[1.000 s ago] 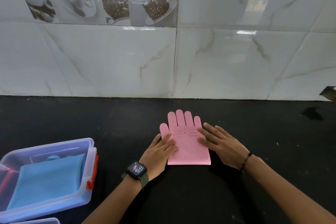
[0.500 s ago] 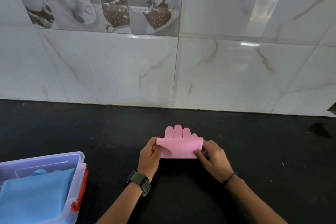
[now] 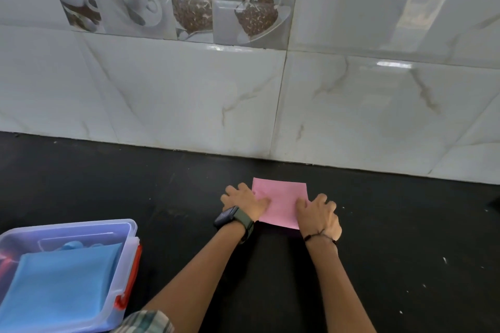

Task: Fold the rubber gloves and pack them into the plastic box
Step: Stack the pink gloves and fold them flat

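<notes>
From the head camera, the pink rubber glove (image 3: 281,201) lies folded into a neat rectangle on the black countertop (image 3: 405,238), close to the marble-tiled wall (image 3: 189,94); none of its finger shapes show. Both hands rest on it palm down. The left hand (image 3: 244,201), a smartwatch (image 3: 232,218) on its wrist, covers the glove's left edge with fingers loosely spread and curled. The right hand (image 3: 319,212), wearing a thin black wrist cord (image 3: 320,235), presses the near right corner, fingers likewise spread. Neither pinches anything; this flat pressing probably serves to set the crease so the springy rubber does not reopen.

Well to the left, apart from the hands, stands the open clear plastic box (image 3: 130,227) with red latches (image 3: 127,289). Inside lies a blue folded glove (image 3: 62,281), covering most of the floor, so the pink one would likely go on top.
</notes>
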Demonstrator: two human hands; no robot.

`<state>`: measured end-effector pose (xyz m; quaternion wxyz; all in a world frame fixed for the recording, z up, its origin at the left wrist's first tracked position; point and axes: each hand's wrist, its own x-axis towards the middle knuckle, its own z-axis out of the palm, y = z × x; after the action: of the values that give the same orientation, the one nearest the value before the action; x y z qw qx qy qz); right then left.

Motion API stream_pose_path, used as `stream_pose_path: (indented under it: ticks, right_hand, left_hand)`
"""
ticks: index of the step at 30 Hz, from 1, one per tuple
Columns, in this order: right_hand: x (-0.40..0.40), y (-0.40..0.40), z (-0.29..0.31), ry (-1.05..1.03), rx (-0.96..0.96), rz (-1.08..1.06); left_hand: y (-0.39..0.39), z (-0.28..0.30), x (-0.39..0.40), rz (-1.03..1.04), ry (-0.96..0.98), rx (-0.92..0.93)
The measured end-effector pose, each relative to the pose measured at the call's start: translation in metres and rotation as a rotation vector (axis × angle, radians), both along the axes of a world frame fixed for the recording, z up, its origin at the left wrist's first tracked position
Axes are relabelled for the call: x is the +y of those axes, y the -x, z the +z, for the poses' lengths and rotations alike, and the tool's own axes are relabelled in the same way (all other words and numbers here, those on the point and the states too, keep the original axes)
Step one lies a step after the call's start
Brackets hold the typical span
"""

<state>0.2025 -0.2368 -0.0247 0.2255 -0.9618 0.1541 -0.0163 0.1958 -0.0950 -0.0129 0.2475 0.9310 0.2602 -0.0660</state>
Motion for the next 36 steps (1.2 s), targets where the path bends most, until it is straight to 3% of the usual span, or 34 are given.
stream_pose_path:
  ticks: [3, 5, 9, 13, 15, 22, 27, 36]
  right_hand:
    - [0.000, -0.001, 0.009, -0.111, 0.116, -0.053]
    - [0.001, -0.001, 0.017, -0.230, 0.179, -0.062]
    - [-0.008, 0.004, 0.025, -0.817, 0.313, -0.171]
    - [-0.025, 0.021, 0.020, -1.272, 0.368, -0.216]
    - [-0.031, 0.032, 0.016, -1.396, 0.356, -0.236]
    - [-0.037, 0.107, -0.002, -1.219, 0.387, -0.168]
    - [-0.021, 0.173, -0.001, -1.217, 0.374, -0.093]
    - [0.084, 0.248, 0.077, -1.425, 0.191, 0.219]
  left_hand:
    - [-0.002, 0.008, 0.001, -0.076, 0.126, 0.045]
    - [-0.003, 0.010, 0.004, -0.038, 0.368, 0.043]
    - [0.007, 0.011, 0.007, 0.225, 1.036, 0.136]
    - [0.022, 0.013, 0.004, 0.268, 1.292, 0.123]
    - [0.033, 0.017, 0.000, 0.272, 1.434, 0.066]
    - [0.129, -0.001, 0.003, 0.287, 1.508, 0.020]
    - [0.196, 0.003, 0.019, 0.345, 1.505, -0.025]
    - [0.277, 0.072, 0.127, 0.177, 1.509, -0.397]
